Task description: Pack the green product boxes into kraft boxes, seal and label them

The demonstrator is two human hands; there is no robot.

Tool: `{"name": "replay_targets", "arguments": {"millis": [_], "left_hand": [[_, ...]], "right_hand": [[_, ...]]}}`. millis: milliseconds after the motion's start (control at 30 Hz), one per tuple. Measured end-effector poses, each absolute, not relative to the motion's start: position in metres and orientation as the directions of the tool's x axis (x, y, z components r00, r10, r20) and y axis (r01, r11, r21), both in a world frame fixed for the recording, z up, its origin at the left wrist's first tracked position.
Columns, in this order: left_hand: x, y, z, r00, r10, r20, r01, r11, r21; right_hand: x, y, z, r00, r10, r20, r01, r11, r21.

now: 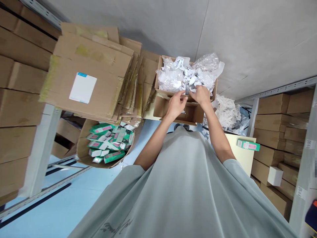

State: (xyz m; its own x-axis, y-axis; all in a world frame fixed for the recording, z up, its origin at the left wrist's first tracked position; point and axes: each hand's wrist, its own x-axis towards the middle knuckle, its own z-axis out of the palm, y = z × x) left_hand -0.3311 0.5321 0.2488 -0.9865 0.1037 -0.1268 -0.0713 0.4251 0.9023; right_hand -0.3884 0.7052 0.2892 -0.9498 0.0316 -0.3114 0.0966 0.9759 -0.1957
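Crumpled white paper (192,77) and clear bubble wrap (208,62) fill an upper cardboard box (157,81). At the near edge of that filling, my right hand (201,95) has its fingers closed on some of the paper. Close by on the left, my left hand (177,104) is curled with thumb and forefinger near each other; what lies between them is too small to make out. Under both hands is an open cardboard box (160,107) standing nearer to me, with a small white scrap inside.
Flattened cartons (104,69) are stacked at the left, above a carton (83,140) of green-and-white small boxes (115,157). Shredded white paper (226,110) is heaped at the right. One green box (248,145) lies on a pale tabletop (239,158). Carton-filled shelves flank both sides.
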Motion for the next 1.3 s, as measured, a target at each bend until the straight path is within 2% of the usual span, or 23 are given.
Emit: {"name": "replay_targets", "arguments": {"millis": [133, 200, 267, 333, 400, 533, 667, 833, 900, 967, 1100, 1200, 1300], "left_hand": [[-0.316, 0.52, 0.258, -0.986, 0.107, -0.129, -0.094, 0.279, 0.956], [-0.308, 0.516, 0.261, -0.979, 0.167, -0.115, -0.084, 0.181, 0.98], [-0.3, 0.514, 0.26, -0.96, 0.257, -0.112, -0.081, 0.128, 0.988], [-0.292, 0.511, 0.252, -0.94, 0.309, -0.145, -0.107, 0.137, 0.985], [-0.286, 0.507, 0.241, -0.933, 0.294, -0.209, -0.157, 0.191, 0.969], [-0.279, 0.494, 0.223, -0.94, 0.162, -0.299, -0.245, 0.289, 0.926], [-0.285, 0.481, 0.228, -0.966, 0.054, -0.252, -0.22, 0.338, 0.915], [-0.31, 0.47, 0.256, -0.994, -0.093, -0.056, -0.093, 0.467, 0.879], [-0.325, 0.472, 0.263, -0.995, -0.092, 0.032, -0.025, 0.56, 0.828], [-0.344, 0.479, 0.265, -0.996, -0.037, 0.085, 0.041, 0.642, 0.765], [-0.382, 0.502, 0.252, -0.998, 0.044, 0.037, 0.058, 0.764, 0.642], [-0.4, 0.517, 0.238, -1.0, -0.018, -0.026, -0.029, 0.803, 0.595], [-0.405, 0.517, 0.235, -0.998, -0.069, -0.005, -0.057, 0.784, 0.618]], "right_hand": [[-0.358, 0.718, 0.315, -0.983, -0.076, -0.167, 0.008, 0.893, -0.449], [-0.334, 0.723, 0.32, -0.98, -0.165, -0.109, -0.075, 0.819, -0.569], [-0.309, 0.724, 0.317, -0.965, -0.237, -0.111, -0.12, 0.776, -0.62], [-0.29, 0.72, 0.306, -0.95, -0.258, -0.174, -0.109, 0.8, -0.59], [-0.279, 0.715, 0.294, -0.935, -0.226, -0.273, -0.066, 0.868, -0.493], [-0.272, 0.71, 0.276, -0.883, -0.154, -0.444, -0.025, 0.959, -0.281], [-0.273, 0.711, 0.277, -0.86, -0.139, -0.491, -0.043, 0.978, -0.202], [-0.278, 0.708, 0.29, -0.904, -0.145, -0.402, -0.03, 0.96, -0.278], [-0.283, 0.705, 0.294, -0.93, -0.155, -0.333, -0.039, 0.943, -0.33], [-0.288, 0.701, 0.297, -0.947, -0.163, -0.276, -0.05, 0.926, -0.374], [-0.294, 0.694, 0.301, -0.964, -0.171, -0.206, -0.064, 0.893, -0.445], [-0.293, 0.693, 0.303, -0.97, -0.177, -0.166, -0.075, 0.869, -0.49], [-0.289, 0.694, 0.304, -0.976, -0.173, -0.136, -0.075, 0.842, -0.534]]}}
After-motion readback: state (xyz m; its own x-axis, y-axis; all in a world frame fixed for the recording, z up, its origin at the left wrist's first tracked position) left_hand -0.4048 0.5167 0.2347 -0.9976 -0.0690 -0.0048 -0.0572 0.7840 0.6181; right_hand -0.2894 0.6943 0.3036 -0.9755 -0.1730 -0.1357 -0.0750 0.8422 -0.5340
